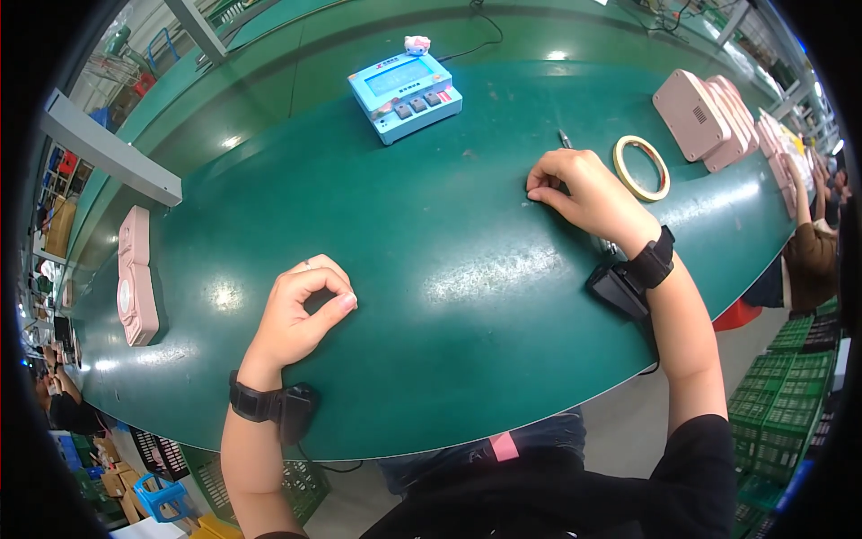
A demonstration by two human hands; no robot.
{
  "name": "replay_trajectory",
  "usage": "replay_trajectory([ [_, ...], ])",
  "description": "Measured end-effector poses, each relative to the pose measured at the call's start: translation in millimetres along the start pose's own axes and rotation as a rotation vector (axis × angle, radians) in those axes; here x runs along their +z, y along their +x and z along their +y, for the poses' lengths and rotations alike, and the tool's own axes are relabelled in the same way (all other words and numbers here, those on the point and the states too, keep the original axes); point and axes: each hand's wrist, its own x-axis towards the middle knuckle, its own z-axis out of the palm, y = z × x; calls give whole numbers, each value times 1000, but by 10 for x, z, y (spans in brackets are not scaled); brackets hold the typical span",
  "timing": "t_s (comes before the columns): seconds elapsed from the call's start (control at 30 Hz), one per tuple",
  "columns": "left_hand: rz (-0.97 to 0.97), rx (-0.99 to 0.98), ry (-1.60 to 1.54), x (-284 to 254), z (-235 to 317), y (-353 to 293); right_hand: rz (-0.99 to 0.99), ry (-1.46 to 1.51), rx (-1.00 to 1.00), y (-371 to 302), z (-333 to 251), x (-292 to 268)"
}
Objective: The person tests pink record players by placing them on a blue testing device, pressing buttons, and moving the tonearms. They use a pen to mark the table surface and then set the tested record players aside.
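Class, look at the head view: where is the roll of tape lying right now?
The roll of tape lies flat on the green table, far right, just beyond the right hand, before the pink casings.

My left hand [301, 310] rests loosely curled on the green belt [431, 296] near its front edge, holding nothing I can see. My right hand [584, 193] presses fingertips down toward the right edge, beside a tape roll [641, 167].

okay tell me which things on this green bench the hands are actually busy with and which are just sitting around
In hand:
left hand, curled, resting on green bench, holding nothing visible
right hand, fingertips on bench; tape roll nearest

Lying about:
blue device
pink cases right
pink case left
small metal tool
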Motion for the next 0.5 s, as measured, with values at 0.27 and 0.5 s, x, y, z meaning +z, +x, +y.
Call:
replay_trajectory([
  [0.27, 4, 3, 14, 6, 8, -1, -5, 57, 7, -13, -27, -16],
  [0.5, 6, -14, 19, -6, 27, 0, 35, -31, 5, -17, -5, 23],
])
